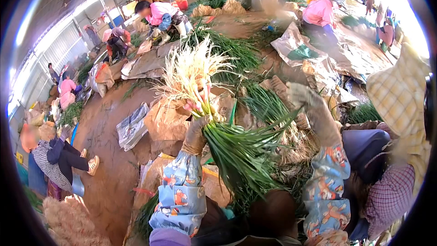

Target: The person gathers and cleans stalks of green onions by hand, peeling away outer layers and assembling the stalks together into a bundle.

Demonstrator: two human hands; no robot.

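Note:
My left hand, in a soiled glove, is closed around a bunch of spring onions. Pale, stringy roots point up and away, pinkish-white bulbs show just above the fist, and long green leaves hang down to the right. My right hand, gloved too, is raised to the right of the leaves. Motion blurs it, but its fingers look stretched out, with nothing visible in them. Patterned blue sleeve covers reach up both forearms. Beyond the bunch, more spring onions lie in a pile, leaves to the left.
A brown paper sack and a silvery plastic sack lie on the earth-coloured floor. Another heap of greens lies ahead. A person in a checked garment is close on my right; several others work around the shed.

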